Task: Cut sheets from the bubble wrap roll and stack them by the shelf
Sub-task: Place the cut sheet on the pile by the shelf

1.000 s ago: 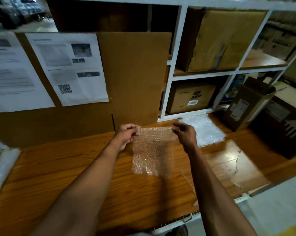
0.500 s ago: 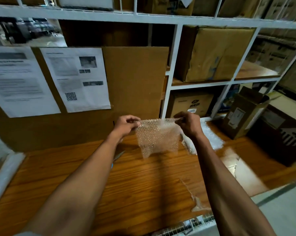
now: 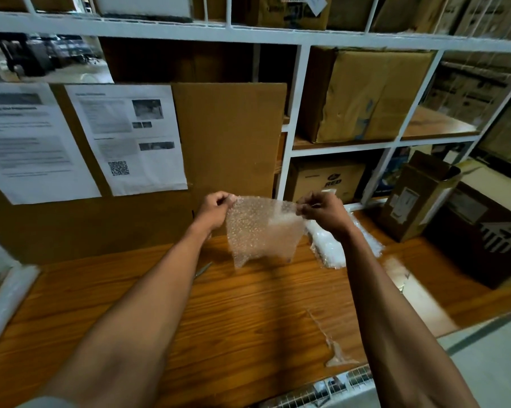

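Here, left hand [image 3: 216,209] and right hand [image 3: 321,212] pinch a bubble wrap sheet's [image 3: 263,231] top corners, apparently clear of the desk [image 3: 248,313].

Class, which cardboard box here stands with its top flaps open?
The tall brown cardboard box on the wooden table's right; the shelved boxes are closed.

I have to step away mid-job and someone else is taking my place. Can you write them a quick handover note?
Left hand and right hand each pinch a top corner of a cut bubble wrap sheet, held up above the wooden table.
Stack of cut sheets lies by the white shelf, right of the held sheet.
Scissors lie on the table, partly hidden.
Done: this sheet is cut.
Left: lay it on the stack, cut more.
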A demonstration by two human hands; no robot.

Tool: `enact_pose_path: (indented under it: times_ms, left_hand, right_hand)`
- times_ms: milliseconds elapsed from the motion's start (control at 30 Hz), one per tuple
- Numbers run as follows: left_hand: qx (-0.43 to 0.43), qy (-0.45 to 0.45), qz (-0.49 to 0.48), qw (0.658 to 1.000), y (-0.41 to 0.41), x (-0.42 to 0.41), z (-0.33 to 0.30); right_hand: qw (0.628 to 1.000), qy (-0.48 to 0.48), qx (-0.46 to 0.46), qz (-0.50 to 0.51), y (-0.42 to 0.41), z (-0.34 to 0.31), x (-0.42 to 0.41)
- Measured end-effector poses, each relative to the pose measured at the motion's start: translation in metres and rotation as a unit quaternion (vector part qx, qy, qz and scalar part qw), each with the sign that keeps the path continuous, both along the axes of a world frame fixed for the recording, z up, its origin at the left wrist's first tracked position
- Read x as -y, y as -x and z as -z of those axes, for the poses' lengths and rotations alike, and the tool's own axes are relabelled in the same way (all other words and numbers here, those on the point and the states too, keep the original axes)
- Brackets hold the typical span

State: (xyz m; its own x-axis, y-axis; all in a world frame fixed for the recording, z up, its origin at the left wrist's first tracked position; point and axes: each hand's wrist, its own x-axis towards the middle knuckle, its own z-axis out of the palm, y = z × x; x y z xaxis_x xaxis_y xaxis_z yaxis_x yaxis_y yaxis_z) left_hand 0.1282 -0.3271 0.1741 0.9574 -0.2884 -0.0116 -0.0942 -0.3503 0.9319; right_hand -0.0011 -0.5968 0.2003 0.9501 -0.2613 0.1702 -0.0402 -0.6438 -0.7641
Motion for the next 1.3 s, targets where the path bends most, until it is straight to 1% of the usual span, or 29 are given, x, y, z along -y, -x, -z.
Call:
enact_pose_path:
  times_ms: [67, 100, 167, 200, 233, 267, 300, 333, 367, 433, 467, 500, 533, 600, 633, 733, 833, 900, 967, 1067, 1167, 1233, 1300]
  left_hand:
    - [-0.003, -0.073, 0.027, 0.997, 0.000, 0.003, 0.004]
    - [-0.002, -0.076, 0.022, 0.997, 0.001, 0.005, 0.005]
    - [-0.018, -0.016, 0.007, 1.000, 0.003, 0.004, 0.004]
    - [-0.040, 0.023, 0.005, 0.999, 0.002, 0.003, 0.004]
    - [-0.063, 0.050, 0.012, 0.997, 0.001, 0.000, 0.005]
    - [-0.087, 0.065, 0.028, 0.994, 0.001, -0.003, 0.007]
    - [-0.111, 0.072, 0.045, 0.990, 0.000, -0.007, 0.008]
    - [-0.131, 0.073, 0.054, 0.987, -0.002, -0.009, 0.011]
    - [-0.130, 0.057, 0.058, 0.988, -0.004, -0.010, 0.014]
    - [-0.081, -0.013, 0.048, 0.995, -0.004, -0.007, 0.018]
    - [-0.054, -0.047, 0.032, 0.997, -0.004, -0.004, 0.020]
    - [-0.036, -0.058, 0.014, 0.998, -0.002, 0.000, 0.020]
    - [-0.027, -0.056, 0.001, 0.998, -0.001, 0.003, 0.021]
    - [-0.018, -0.055, -0.008, 0.998, -0.003, 0.007, 0.024]
    - [-0.017, -0.058, -0.007, 0.998, -0.004, 0.008, 0.025]
    - [-0.009, -0.049, -0.023, 0.999, -0.005, 0.006, 0.028]
    - [-0.004, 0.003, -0.031, 1.000, -0.002, 0.004, 0.026]
    - [-0.004, 0.035, -0.013, 0.999, 0.003, 0.003, 0.022]
    - [0.005, 0.040, 0.024, 0.999, 0.007, 0.005, 0.019]
    - [0.034, -0.021, 0.091, 0.995, 0.009, 0.010, 0.013]
    - [0.051, -0.092, 0.157, 0.982, 0.004, 0.016, 0.015]
    - [0.064, -0.109, 0.174, 0.977, 0.003, 0.017, 0.018]
    - [0.070, -0.097, 0.171, 0.978, 0.003, 0.019, 0.020]
  right_hand:
    - [0.995, 0.078, -0.054, 0.017, -0.004, 0.007, 0.000]
    - [0.995, 0.070, -0.072, 0.020, -0.005, 0.009, -0.001]
    - [0.995, -0.055, -0.079, -0.007, -0.003, 0.012, -0.002]
    - [0.987, -0.133, -0.079, -0.032, -0.001, 0.011, -0.002]
    - [0.977, -0.190, -0.084, -0.054, 0.000, 0.011, -0.001]
    - [0.963, -0.241, -0.095, -0.068, 0.002, 0.011, 0.001]
    - [0.957, -0.260, -0.108, -0.070, 0.001, 0.013, 0.003]
    - [0.954, -0.267, -0.119, -0.064, 0.000, 0.016, 0.004]
    - [0.964, -0.230, -0.127, -0.046, -0.001, 0.020, 0.003]
    - [0.989, -0.097, -0.108, 0.020, -0.008, 0.030, 0.001]
    - [0.994, -0.054, -0.082, 0.056, -0.010, 0.033, -0.002]
    - [0.994, -0.057, -0.061, 0.072, -0.012, 0.035, -0.006]
    - [0.992, -0.096, -0.046, 0.067, -0.014, 0.037, -0.010]
    - [0.981, -0.183, -0.053, 0.042, -0.016, 0.038, -0.014]
    - [0.977, -0.201, -0.056, 0.033, -0.016, 0.038, -0.014]
    - [0.976, -0.211, -0.052, 0.013, -0.015, 0.038, -0.012]
    - [0.977, -0.209, -0.043, -0.011, -0.014, 0.036, -0.014]
    - [0.976, -0.213, -0.032, -0.028, -0.014, 0.032, -0.018]
    - [0.973, -0.223, -0.028, -0.046, -0.016, 0.030, -0.021]
    - [0.968, -0.240, -0.025, -0.065, -0.019, 0.028, -0.024]
    - [0.959, -0.274, -0.027, -0.073, -0.020, 0.028, -0.024]
    - [0.950, -0.302, -0.027, -0.076, -0.018, 0.027, -0.024]
    - [0.945, -0.316, -0.028, -0.079, -0.018, 0.028, -0.020]
